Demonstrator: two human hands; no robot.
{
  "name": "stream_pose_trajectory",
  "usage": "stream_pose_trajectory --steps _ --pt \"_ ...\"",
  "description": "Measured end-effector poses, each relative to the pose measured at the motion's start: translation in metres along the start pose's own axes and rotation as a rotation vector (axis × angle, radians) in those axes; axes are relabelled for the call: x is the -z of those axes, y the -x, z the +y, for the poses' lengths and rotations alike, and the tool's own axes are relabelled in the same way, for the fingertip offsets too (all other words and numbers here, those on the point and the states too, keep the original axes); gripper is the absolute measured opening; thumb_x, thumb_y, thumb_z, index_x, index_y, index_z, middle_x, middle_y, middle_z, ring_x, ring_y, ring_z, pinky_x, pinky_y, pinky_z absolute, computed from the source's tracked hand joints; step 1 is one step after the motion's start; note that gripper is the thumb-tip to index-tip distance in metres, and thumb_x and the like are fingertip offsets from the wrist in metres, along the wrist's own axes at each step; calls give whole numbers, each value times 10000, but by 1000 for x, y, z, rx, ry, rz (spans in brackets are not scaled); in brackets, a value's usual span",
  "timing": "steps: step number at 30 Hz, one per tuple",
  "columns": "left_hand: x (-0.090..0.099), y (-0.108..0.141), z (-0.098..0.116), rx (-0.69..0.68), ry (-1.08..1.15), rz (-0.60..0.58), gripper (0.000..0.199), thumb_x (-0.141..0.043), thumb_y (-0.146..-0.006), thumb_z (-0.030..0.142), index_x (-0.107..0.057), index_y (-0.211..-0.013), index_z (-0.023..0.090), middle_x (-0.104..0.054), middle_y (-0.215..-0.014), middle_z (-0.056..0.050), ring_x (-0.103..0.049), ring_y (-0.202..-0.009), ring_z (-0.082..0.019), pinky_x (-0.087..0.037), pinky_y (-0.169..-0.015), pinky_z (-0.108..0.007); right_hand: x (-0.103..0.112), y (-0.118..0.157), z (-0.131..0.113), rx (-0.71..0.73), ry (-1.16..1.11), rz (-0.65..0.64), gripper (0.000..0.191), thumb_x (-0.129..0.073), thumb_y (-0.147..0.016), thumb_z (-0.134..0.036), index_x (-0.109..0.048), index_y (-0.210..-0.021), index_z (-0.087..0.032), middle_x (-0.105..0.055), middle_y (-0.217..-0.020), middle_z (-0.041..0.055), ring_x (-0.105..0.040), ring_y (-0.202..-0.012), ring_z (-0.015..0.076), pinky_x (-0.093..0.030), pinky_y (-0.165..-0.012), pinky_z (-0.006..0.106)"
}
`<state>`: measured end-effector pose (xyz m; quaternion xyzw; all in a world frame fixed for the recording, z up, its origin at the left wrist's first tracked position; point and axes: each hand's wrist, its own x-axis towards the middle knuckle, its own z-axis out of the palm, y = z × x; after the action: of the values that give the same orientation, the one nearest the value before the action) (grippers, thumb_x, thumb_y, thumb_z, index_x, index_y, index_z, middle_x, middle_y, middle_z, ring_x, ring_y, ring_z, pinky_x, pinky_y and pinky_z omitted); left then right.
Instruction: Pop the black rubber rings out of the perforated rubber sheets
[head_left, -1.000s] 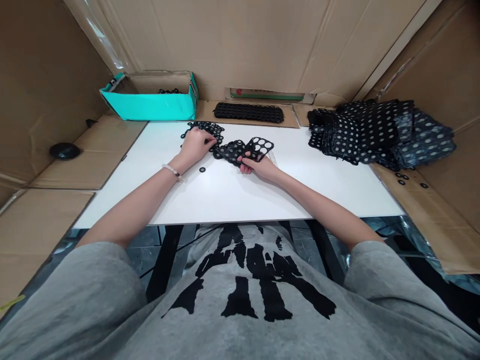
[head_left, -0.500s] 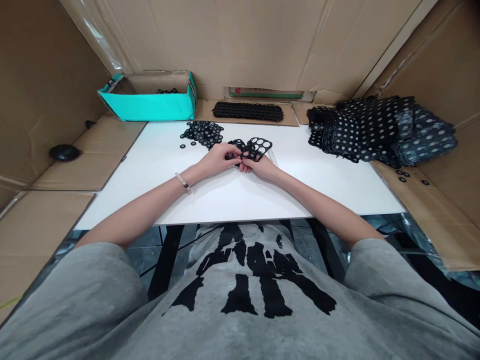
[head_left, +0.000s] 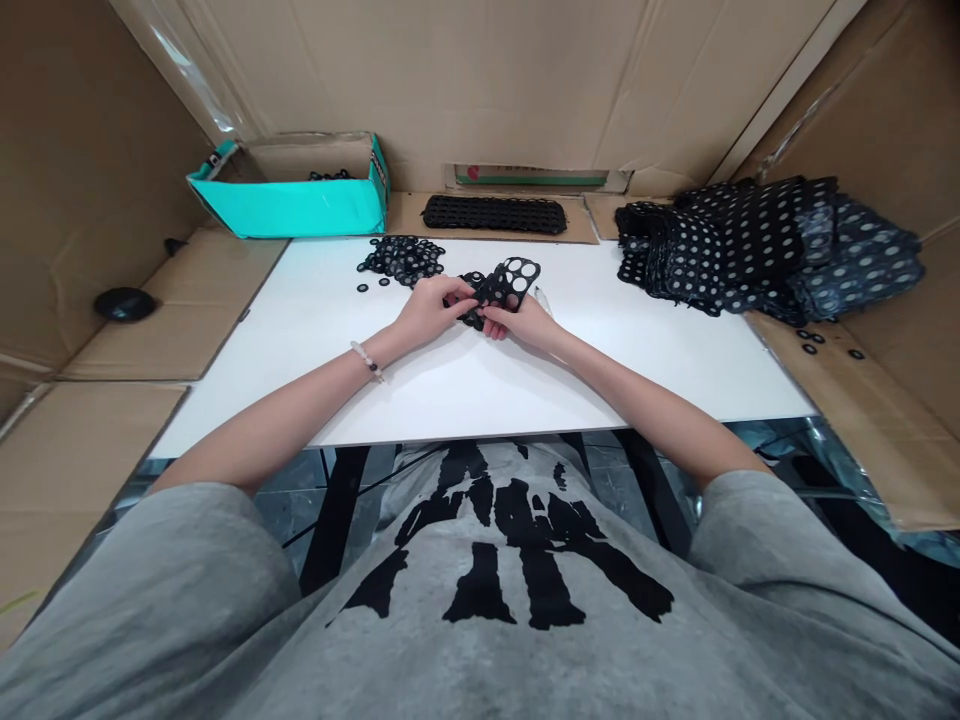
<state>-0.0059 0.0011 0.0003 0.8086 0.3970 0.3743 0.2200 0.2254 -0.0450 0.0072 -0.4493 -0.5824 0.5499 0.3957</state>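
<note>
Here's the left hand [head_left: 431,312] and right hand [head_left: 523,322], both closed, pinching one black perforated rubber sheet [head_left: 511,283] between them! Just past the left hand, one heap of small rubber rings [head_left: 401,258].

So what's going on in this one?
A person sits at a white table, with the left hand and right hand together holding a black perforated sheet. A pile of small black rings lies just beyond the hands. A heap of similar punched sheets sits to the right, and a teal box at the far left holds a few more rings.
</note>
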Motion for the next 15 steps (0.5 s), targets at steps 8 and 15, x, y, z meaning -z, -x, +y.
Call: stream_pose_trajectory --steps 8,15 --pt "2 -1 0 31 -63 49 180 -855 -968 414 -874 -1005 239 -864 -962 -74 -734 -978 -303 -631 -1017 -470 7 -4 4 -13 -3 0 261 -943 -1090 -237 -784 -892 -175 -817 -736 29 -681 -613 117 -592 -648 245" --pt "0 1 6 -28 -3 -42 178 -886 -914 397 -814 -969 244 -842 -947 -51 -750 -937 -271 -624 -967 -424 1 -4 5 4 -23 63 293 -927 -1095 -246 -764 -860 -180 -810 -781 25 -651 -615 110 -554 -605 246"
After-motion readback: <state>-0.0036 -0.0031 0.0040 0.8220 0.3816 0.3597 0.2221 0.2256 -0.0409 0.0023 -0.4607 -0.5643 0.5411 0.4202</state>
